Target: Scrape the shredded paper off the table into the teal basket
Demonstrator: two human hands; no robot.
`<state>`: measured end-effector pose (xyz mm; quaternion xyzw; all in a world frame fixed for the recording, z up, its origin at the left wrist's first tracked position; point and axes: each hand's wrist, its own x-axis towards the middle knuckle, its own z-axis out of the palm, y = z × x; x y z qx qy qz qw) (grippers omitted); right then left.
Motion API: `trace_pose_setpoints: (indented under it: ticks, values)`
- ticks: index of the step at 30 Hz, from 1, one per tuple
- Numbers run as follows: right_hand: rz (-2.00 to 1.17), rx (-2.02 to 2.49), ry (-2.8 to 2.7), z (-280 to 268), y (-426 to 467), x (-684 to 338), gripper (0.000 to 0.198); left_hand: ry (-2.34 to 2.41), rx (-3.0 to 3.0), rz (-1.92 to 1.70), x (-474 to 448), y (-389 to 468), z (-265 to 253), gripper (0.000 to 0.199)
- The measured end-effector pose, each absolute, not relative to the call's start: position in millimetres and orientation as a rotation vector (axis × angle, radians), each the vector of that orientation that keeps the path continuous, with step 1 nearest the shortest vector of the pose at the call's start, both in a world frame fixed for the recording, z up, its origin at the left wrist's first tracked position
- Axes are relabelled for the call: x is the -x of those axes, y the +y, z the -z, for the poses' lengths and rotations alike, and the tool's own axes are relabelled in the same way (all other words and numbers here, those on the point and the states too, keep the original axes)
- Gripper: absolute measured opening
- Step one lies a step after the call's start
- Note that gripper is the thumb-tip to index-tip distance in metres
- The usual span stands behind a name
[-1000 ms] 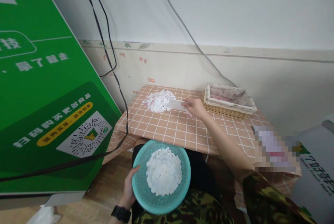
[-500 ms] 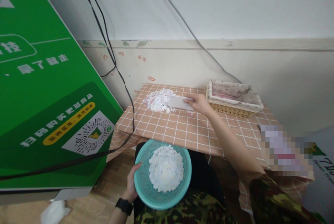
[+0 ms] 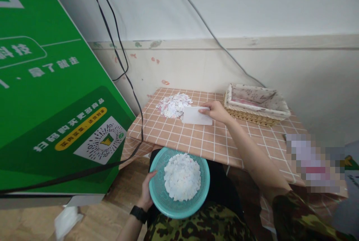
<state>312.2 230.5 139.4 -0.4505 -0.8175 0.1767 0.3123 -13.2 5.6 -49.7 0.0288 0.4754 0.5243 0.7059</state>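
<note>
scraps of white paper lie in two places: a heap in the teal basket [image 3: 179, 183] below the table edge, and a smaller pile [image 3: 174, 105] at the far left of the checked table [image 3: 196, 140]. judging by the two heaps, more than half of the paper is already in the basket; the pile on the table is not yet cleared.

right hand [image 3: 215, 111] rests on the table with fingers together, pinching the right end of a white card [image 3: 196, 116] that lies flat, its left edge just beside the pile. left hand [image 3: 147, 192] grips the basket rim on its left side, thumb over the edge, fingers underneath and hidden.

a wicker tray [image 3: 258, 102] with cloth lining stands to the right of the hand, apart from it. a green sign [image 3: 50, 95] leans at left, black cables [image 3: 117, 46] across it.

hard to make out: a blurred patch covers the table's near right corner; the contents of the tray are unclear; whether the card touches the scraps cannot be told.
</note>
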Motion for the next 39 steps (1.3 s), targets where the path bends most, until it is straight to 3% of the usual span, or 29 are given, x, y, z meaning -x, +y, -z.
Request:
trace_pose_setpoints:
  ticks: [39]
  values:
    - [-0.218, 1.236, -2.190, -152.5, 220.4, -271.0, 0.031, 1.117, -0.094, -1.177, 11.6, 6.3, 44.4, 0.019]
